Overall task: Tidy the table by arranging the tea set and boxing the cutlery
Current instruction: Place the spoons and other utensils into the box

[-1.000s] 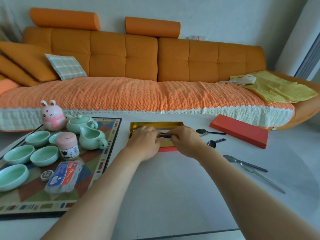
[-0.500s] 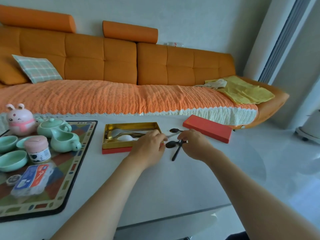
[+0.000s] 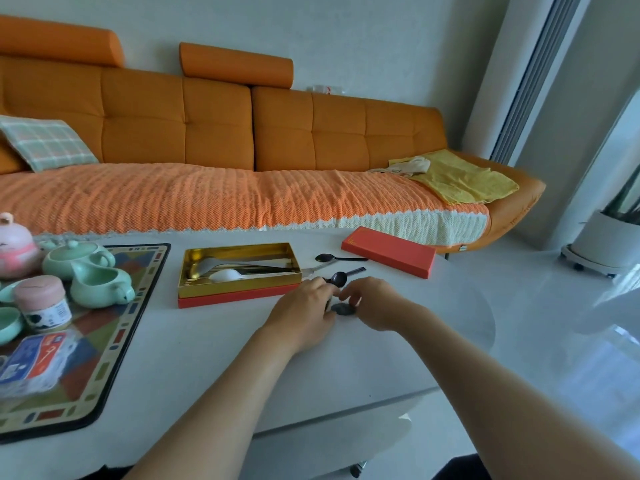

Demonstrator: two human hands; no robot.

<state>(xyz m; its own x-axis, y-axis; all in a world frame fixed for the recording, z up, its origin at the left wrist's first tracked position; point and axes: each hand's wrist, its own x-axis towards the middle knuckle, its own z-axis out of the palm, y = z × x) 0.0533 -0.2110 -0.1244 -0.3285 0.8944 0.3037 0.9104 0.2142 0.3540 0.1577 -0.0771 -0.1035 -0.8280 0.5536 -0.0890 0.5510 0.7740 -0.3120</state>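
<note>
Dark spoon (image 3: 343, 309) between left hand (image 3: 304, 317) and right hand (image 3: 375, 303): mostly covered, grip not discernible. Rabbit figure (image 3: 15, 251), cups (image 3: 8, 327) and blurred packet (image 3: 31, 362): cut off by left edge. Cutlery (image 3: 239, 273) in box (image 3: 239, 288): partly hidden behind near wall.

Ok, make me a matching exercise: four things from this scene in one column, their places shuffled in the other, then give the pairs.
1. flat red cardboard box lid
2. pale green ceramic teapot
3. yellow cloth
4. silver metal spoon

A. on the orange sofa
B. inside the gold-lined open box
C. on the patterned mat
D. on the white table, right of the box

Pairs: 1-D, 2-C, 3-A, 4-B
</note>
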